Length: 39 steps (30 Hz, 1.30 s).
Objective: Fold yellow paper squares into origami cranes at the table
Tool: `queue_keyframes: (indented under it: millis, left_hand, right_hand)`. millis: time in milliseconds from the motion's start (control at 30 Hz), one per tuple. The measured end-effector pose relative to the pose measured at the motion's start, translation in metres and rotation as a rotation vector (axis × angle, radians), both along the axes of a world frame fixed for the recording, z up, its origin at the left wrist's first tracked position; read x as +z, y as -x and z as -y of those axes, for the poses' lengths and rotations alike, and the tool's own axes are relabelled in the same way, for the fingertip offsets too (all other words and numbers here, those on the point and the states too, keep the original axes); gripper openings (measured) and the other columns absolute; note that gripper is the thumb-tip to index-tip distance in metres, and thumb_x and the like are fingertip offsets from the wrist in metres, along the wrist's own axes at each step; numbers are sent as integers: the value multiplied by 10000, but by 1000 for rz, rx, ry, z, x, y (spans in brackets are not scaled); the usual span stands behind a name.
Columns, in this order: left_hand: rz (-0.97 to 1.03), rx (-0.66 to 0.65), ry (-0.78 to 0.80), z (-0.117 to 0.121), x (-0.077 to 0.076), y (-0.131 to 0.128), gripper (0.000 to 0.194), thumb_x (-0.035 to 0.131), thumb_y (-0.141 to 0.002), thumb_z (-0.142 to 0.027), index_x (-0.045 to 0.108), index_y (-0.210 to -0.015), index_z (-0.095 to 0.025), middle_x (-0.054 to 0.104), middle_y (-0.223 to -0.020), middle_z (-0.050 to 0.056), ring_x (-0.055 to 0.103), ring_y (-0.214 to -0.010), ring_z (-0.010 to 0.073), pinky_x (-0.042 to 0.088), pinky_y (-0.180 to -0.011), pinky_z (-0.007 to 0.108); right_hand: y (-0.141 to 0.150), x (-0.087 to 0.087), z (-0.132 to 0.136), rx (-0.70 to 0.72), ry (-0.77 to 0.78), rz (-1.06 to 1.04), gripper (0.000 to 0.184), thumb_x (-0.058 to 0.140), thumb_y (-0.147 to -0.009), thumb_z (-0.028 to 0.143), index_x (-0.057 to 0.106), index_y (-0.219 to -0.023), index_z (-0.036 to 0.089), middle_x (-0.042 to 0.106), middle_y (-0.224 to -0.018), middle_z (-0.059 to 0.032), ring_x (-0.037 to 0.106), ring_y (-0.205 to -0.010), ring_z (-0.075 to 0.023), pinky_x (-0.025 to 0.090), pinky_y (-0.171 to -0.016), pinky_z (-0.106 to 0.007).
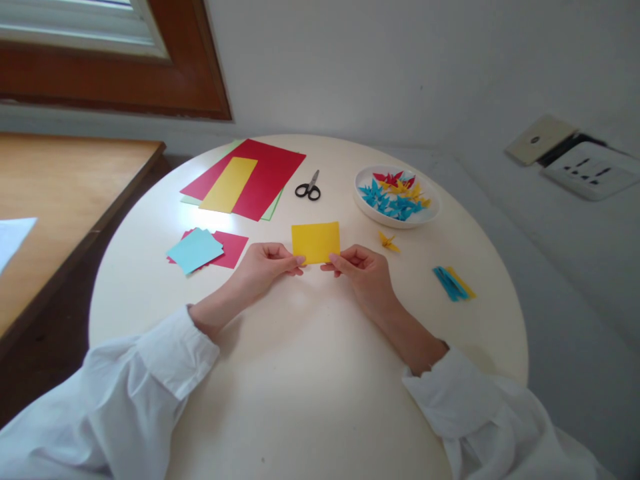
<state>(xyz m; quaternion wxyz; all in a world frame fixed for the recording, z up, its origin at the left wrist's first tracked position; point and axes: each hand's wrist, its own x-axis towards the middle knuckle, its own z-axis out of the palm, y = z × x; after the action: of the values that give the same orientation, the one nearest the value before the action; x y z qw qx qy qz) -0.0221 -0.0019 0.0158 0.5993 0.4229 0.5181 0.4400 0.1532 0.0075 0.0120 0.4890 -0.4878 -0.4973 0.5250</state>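
Note:
A yellow square of paper (315, 242) is held up in front of me, flat and facing me. My left hand (267, 268) pinches its lower left corner between thumb and fingers. The lower right corner is gripped the same way by my right hand (364, 272). Just beyond my right hand a small yellow paper crane (389, 242) lies on the round white table (310, 400). To the left of my left hand are light blue paper squares (196, 251) on top of red paper squares (233, 248).
Black-handled scissors (308, 192) lie behind the yellow square. A white dish (397, 222) of red, yellow and blue folded cranes stands back right. Blue and yellow paper strips (451, 283) lie at the right. Red sheets (273, 175) with a yellow strip (229, 185) lie back left.

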Motion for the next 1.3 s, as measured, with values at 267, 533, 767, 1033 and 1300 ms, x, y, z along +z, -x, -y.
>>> queue_keyframes:
  millis: [267, 533, 767, 1033, 1300]
  left_hand:
    - [2, 13, 10, 1, 1, -1, 241, 770, -562, -287, 601, -510, -124, 644, -555, 35, 576, -548, 101, 430, -569, 228]
    - [2, 16, 0, 1, 1, -1, 247, 769, -557, -286, 589, -502, -126, 640, -546, 33, 570, -539, 102, 426, -559, 230]
    - [-64, 32, -13, 3, 2, -1, 254, 764, -560, -297, 591, -500, -121, 632, -539, 32, 546, -517, 94, 402, -533, 227]
    - [-57, 23, -29, 2, 2, -1, 256, 763, -552, -308, 587, -503, -127, 624, -558, 34, 546, -538, 104, 411, -526, 231]
    - [-84, 26, -43, 2, 4, -2, 258, 757, -547, -308, 576, -498, -131, 608, -548, 27, 537, -536, 105, 406, -529, 235]
  right_hand:
    - [0, 1, 1, 0, -2, -1, 220, 722, -582, 293, 547, -523, 173, 639, -505, 5, 643, -526, -144, 455, -509, -230]
    - [0, 1, 1, -4, -14, 16, 223, 726, -584, 301, 555, -529, 170, 651, -523, -1, 626, -504, -136, 464, -521, -245]
    - [-1, -2, 0, -1, -48, 26, 222, 734, -588, 303, 566, -535, 167, 650, -520, 3, 614, -494, -128, 457, -510, -240]
    - [-2, -4, 0, 5, -56, 26, 218, 736, -587, 309, 572, -547, 170, 655, -527, -1, 634, -521, -143, 461, -511, -243]
    - [-2, -3, 0, -8, -72, 26, 226, 739, -570, 319, 567, -540, 174, 650, -519, 4, 659, -555, -164, 484, -538, -259]
